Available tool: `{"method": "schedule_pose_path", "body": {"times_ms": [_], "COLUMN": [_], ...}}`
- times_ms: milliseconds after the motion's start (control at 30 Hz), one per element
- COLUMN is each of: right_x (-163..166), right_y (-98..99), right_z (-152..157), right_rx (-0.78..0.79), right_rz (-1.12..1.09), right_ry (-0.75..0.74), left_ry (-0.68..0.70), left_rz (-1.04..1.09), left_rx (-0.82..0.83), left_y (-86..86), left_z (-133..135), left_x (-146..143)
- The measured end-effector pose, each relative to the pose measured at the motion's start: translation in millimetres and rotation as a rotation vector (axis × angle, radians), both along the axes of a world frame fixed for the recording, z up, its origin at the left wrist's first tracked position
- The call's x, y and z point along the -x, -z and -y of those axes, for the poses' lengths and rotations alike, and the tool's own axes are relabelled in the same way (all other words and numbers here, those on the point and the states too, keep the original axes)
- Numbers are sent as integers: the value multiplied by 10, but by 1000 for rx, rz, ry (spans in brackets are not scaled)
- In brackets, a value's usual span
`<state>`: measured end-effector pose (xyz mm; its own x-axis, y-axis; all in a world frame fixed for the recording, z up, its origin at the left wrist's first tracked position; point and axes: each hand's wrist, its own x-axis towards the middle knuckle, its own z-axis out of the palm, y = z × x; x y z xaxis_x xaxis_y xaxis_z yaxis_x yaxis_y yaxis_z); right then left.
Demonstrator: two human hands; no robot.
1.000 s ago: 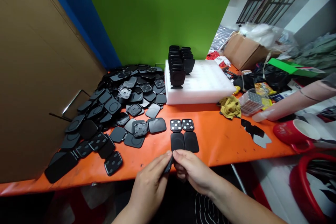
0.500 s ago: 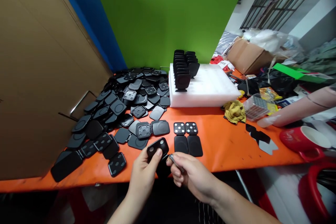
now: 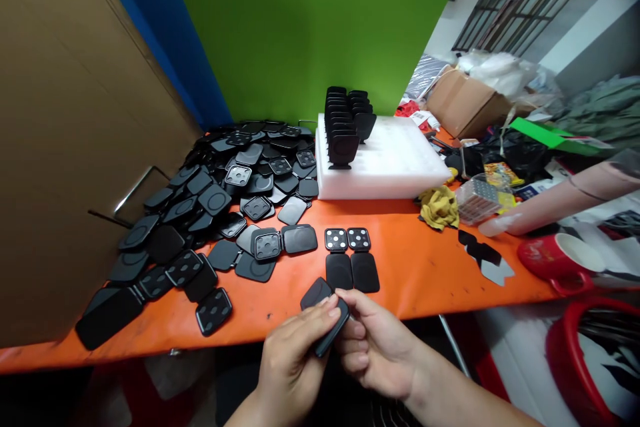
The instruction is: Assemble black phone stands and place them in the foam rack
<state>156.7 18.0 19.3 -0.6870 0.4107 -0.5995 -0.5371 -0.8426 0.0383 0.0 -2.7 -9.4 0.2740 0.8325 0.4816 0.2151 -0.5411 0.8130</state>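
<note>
My left hand (image 3: 295,350) is closed around a black folding charger-like piece (image 3: 316,292), two rounded square panels turned at an angle above the table's front edge. Against that piece's right edge my right hand (image 3: 377,343) presses its thumb, with the other fingers curled. The stack of small silver discs it held a moment ago is now almost hidden among the fingers. Just beyond lie two opened black pieces (image 3: 339,272) side by side, their upper squares dotted with silver discs. Left of them, another opened piece (image 3: 299,239) has empty round recesses.
A large heap of similar black pieces (image 3: 215,199) covers the table's left side. On a white foam block (image 3: 385,187), several pieces stand in rows. At right are a yellow cloth (image 3: 439,207), a clear box of discs (image 3: 477,200) and a red mug (image 3: 545,257). Cardboard (image 3: 75,147) borders the left.
My left hand has turned the piece over, so its dotted square no longer faces up. My right hand has moved in against the piece, and the disc stack has slipped from view.
</note>
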Motion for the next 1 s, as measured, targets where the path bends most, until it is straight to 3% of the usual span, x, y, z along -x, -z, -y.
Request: {"method": "schedule_pose_path", "body": {"times_ms": [167,267,333,433,500,600,667,833,900,1000], "right_x": [37,-26,-107,-242,-332,-535,-758,-1359,-1440,-1389], "right_y": [31,38,48,67,89,180,303,714,809,828], "right_z": [53,50,45,64,84,47,-65,-512,-622,-651], "right_rx": [-26,-144,-377,-896,-1157,-1276,-1235,-1070,-1057,-1104], "right_rz": [62,165,379,959,1259,1426,1484,1756,1845,2037], "right_ry": [183,183,132,54,-76,-253,-257,-384,-433,-526], "left_ry": [24,24,-50,-176,-127,56,106,154,195,215], "left_rz": [52,106,184,387,522,537,353,-523,-708,-816], "left_rx": [24,143,321,656,832,954,857,190,37,-53], "left_y": [77,79,55,17,25,119,221,461,529,608], "left_z": [5,-26,-88,-235,-345,-504,-600,-745,-753,-733], "left_x": [-104,-173,-221,-306,-377,-493,-567,-773,-867,-974]}}
